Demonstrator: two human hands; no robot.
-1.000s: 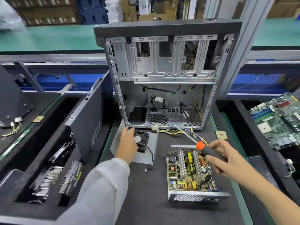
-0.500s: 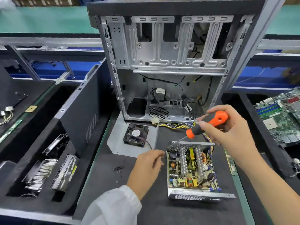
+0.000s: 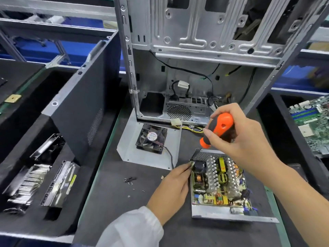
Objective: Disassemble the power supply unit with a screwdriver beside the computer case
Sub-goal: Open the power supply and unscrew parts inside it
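Note:
The opened power supply unit lies on the dark mat in front of the empty computer case, its circuit board and heat sinks exposed. My right hand grips the orange-and-black screwdriver, held steeply with the tip at the unit's far left corner. My left hand rests on the mat against the unit's left side, fingertips pinching the board's far left corner. The removed cover plate with its black fan lies just behind, by the case.
Several loose screws lie on the mat left of my left hand. A black side panel leans at left, above a foam tray with drives and heat sinks. A green motherboard sits at right.
My head has moved closer. The screwdriver swung from pointing away to steeply down onto the unit's far left corner. My left hand left the fan plate and came to the unit's left side.

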